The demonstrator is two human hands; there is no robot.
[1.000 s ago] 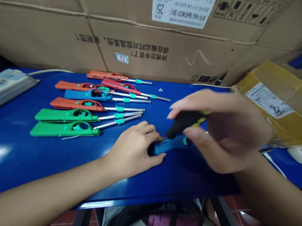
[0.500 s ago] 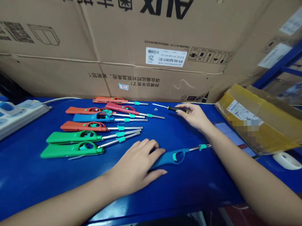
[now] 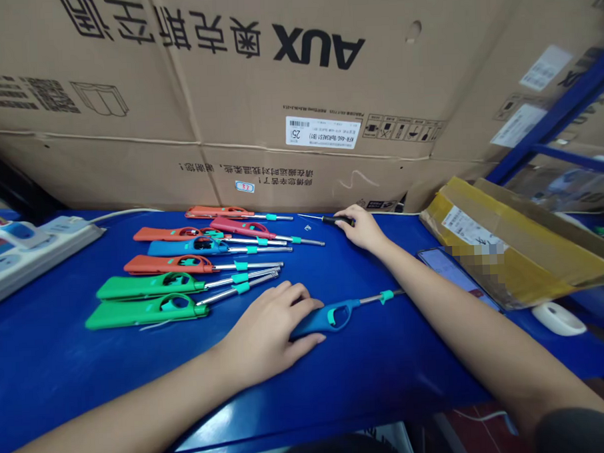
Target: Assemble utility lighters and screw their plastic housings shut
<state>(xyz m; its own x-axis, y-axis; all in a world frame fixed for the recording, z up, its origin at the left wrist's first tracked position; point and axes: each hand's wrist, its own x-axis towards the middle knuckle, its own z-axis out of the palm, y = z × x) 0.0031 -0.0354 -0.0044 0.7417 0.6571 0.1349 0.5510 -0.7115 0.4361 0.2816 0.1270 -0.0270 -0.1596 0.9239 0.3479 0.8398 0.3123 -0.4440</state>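
Observation:
My left hand (image 3: 274,331) is closed round the handle end of a blue long-necked gas lighter (image 3: 321,319), which lies on the blue tabletop with its metal neck pointing right. At the back, my right hand (image 3: 362,227) has its fingers round the black handle of a screwdriver (image 3: 338,219). The screwdriver's thin shaft points left, close to a few tiny metal pieces (image 3: 307,227). Left of my hands lie more lighters: two green ones (image 3: 145,312), another blue one (image 3: 183,247), a red one (image 3: 236,227) and several orange ones (image 3: 166,264).
A large cardboard box (image 3: 257,121) stands along the back. At the left is a white power strip (image 3: 42,244) with a plug in it. To the right are an open taped carton (image 3: 513,244), a phone (image 3: 454,273) and a white computer mouse (image 3: 559,318).
The view has tilted up and shifted slightly. My right hand still has the screwdriver at the back of the table, and my left hand stays on the blue lighter.

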